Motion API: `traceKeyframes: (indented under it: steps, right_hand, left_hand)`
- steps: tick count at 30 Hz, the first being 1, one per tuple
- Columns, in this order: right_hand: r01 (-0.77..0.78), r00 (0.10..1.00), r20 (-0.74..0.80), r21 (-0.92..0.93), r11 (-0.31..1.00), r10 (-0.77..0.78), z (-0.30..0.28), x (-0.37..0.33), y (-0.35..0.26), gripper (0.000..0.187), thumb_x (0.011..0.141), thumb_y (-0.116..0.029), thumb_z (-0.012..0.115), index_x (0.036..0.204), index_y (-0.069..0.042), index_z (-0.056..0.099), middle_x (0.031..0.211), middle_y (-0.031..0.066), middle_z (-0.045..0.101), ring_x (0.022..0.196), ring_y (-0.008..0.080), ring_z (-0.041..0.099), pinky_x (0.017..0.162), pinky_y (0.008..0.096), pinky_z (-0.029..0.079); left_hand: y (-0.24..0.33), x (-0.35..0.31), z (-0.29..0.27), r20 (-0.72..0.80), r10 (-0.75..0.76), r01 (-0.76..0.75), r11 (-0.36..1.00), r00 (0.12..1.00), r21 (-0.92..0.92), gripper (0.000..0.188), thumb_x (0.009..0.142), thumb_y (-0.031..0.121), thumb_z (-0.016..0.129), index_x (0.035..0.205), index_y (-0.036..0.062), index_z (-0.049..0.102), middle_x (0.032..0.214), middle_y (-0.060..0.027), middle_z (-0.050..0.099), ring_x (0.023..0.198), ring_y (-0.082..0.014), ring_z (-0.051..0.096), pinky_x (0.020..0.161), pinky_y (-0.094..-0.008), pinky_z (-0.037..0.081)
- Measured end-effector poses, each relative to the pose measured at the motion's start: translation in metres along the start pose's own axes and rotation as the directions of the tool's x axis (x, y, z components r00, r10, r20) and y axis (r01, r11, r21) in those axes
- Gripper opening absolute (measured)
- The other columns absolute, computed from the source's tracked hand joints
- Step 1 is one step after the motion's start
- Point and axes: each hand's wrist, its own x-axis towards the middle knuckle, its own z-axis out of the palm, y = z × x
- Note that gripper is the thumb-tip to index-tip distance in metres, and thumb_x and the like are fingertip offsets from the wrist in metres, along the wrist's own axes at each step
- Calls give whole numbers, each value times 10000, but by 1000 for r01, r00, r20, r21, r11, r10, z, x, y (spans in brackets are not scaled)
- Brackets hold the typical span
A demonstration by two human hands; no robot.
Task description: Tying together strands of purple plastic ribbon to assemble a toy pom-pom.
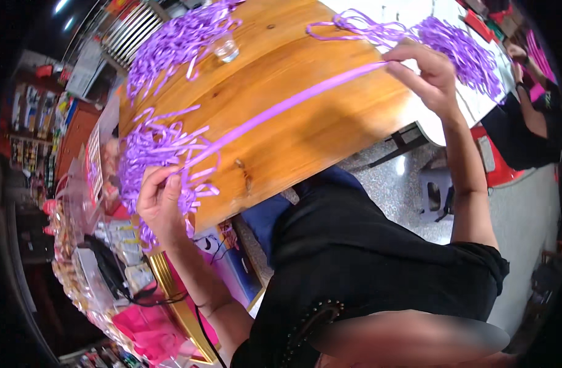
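A wooden table is spreading across the upper middle of the view (293, 144), its glossy orange-brown surface showing long grain and dark knots, and a smooth white tabletop (410, 9) is adjoining it at the upper right. Three tangled purple heaps are lying about: a far-left ribbon heap (176, 40), a near-left ribbon heap (149, 147) at the table's left edge, and a right ribbon heap (456, 52) on the white surface, with loose ribbon loops (354, 26) trailing leftward from it.

The right hand (433, 76) is pinching firmly between thumb and forefinger, its tips closed with no visible gap; the left hand (159, 199) is doing likewise, lower and closer to the body, just beside the near-left heap. Between them both are holding a flat purple ribbon (281, 107) above the wood, its long axis slanting from lower left to upper right, nearly straight with a slight bow. From the left grip it is running up and rightward; the right grip is sitting nearer the loose loops, though whether they are joining this strip I cannot tell. The ribbon is looking thin, smooth and faintly shiny.

Smallest, a clear drinking glass (227, 50) is standing beside the far-left heap.
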Motion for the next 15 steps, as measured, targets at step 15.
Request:
traceKeyframes:
  steps: [15]
  right_hand:
    - [-98, 759, -448, 639, 763, 473, -38, 2, 74, 261, 911, -20, 475, 1115, 131, 536, 1101, 188, 588, 1000, 219, 576, 919, 337, 448]
  left_hand:
    - [17, -56, -83, -191, 60, -17, 975, 980, 220, 89, 798, 6, 622, 874, -39, 612, 851, -43, 528, 771, -106, 463, 682, -197, 353]
